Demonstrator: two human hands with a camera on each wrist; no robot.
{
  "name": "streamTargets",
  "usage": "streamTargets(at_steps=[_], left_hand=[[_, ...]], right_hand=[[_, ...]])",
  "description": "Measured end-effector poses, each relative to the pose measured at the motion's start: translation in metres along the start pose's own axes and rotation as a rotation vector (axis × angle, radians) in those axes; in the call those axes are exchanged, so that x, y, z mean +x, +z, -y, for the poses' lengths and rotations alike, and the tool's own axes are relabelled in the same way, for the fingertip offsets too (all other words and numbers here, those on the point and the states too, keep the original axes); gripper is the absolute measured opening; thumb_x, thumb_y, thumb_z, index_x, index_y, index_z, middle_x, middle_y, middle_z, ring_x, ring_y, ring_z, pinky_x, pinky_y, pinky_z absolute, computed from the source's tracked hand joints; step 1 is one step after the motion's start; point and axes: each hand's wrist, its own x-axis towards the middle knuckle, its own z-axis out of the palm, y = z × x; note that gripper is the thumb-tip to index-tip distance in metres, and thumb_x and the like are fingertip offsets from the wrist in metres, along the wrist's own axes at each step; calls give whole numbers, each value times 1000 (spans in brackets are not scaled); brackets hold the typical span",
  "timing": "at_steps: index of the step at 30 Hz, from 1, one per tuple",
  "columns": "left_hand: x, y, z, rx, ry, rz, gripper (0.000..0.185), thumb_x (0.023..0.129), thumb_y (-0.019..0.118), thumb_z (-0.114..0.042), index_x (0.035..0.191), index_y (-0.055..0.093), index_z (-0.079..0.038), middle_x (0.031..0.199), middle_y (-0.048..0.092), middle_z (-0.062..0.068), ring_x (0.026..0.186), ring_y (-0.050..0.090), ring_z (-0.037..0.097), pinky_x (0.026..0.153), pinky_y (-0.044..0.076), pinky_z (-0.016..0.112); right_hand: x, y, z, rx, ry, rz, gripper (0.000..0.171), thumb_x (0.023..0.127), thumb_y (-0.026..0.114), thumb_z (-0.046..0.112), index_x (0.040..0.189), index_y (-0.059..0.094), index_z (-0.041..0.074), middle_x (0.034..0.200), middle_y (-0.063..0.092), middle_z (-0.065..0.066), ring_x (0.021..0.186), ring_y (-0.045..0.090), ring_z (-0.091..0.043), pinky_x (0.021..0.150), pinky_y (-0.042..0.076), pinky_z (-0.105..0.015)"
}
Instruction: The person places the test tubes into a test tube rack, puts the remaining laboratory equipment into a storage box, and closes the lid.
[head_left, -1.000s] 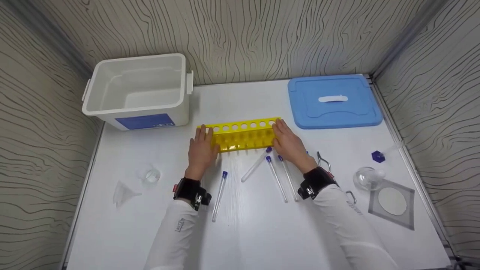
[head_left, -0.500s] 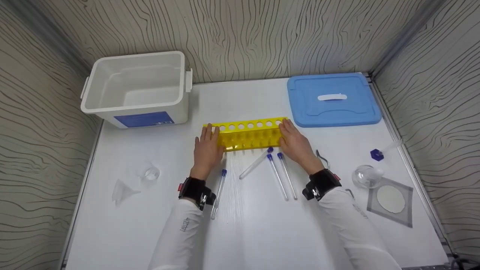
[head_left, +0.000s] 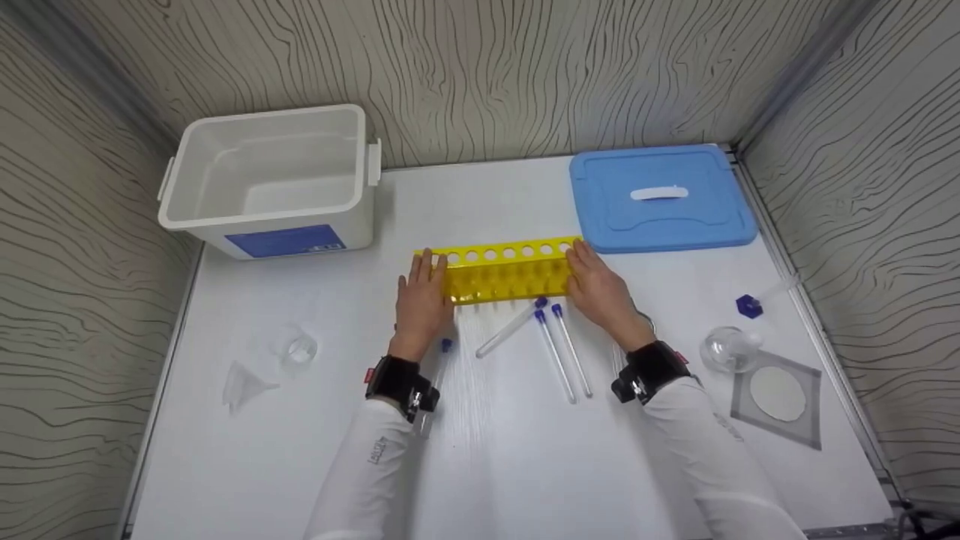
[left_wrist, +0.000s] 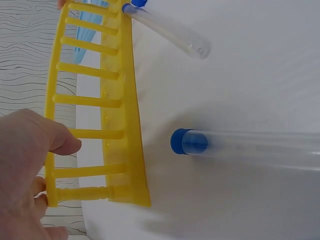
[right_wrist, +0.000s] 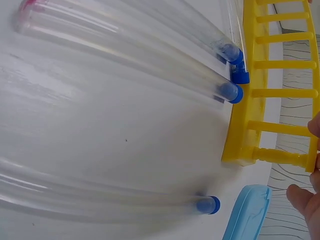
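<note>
The left hand point(head_left: 424, 304) is gripping the left end of the yellow test tube rack point(head_left: 506, 271), and the right hand point(head_left: 604, 294) is gripping its right end; the fingers of both hands are lying close together and curling over the rack's end frames, thumbs on the near side. The rack is standing on the white table point(head_left: 487, 465) at its centre, just in front of the blue lid point(head_left: 660, 199) and to the right of the white storage box point(head_left: 270, 184). In the left wrist view, the thumb point(left_wrist: 60, 140) is pressing on a rung of the rack point(left_wrist: 120, 100).

Blue-capped test tubes are lying on the table just in front of the rack: one point(head_left: 435, 382) is lying beside the left wrist, three point(head_left: 555, 345) are lying between the two hands. In the right wrist view, the caps of two tubes point(right_wrist: 232, 92) are touching the rack's base point(right_wrist: 245, 120).

A clear beaker point(head_left: 298, 349) and a funnel point(head_left: 244, 386) are resting at the left; a round flask point(head_left: 726, 350) and a wire gauze point(head_left: 780, 396) are resting at the right
</note>
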Motion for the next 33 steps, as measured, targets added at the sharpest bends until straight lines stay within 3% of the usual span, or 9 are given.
streamTargets(at_steps=[17,25,33], left_hand=[[-1,1,-10,27,3,24,62,99,56,-24,156,32,-17,166,22,11,154,22,31,121,30,57],[-3,4,-12,36,-10,37,63,100,57,-27,157,30,-20,167,21,9,155,21,30,121,29,56],[-1,5,-14,35,-7,24,62,100,56,-26,157,31,-21,166,22,8,154,22,29,120,31,57]], right_hand=[[-10,-5,-7,-41,-30,-37,50,99,50,15,144,46,-5,155,40,-23,145,39,-37,111,43,-53],[-12,-9,-6,-40,-26,-7,50,99,51,16,143,46,-7,154,40,-25,145,39,-39,114,39,-53],[2,-16,11,-19,63,-17,48,100,52,23,141,52,-3,151,44,-25,141,43,-41,114,39,-55]])
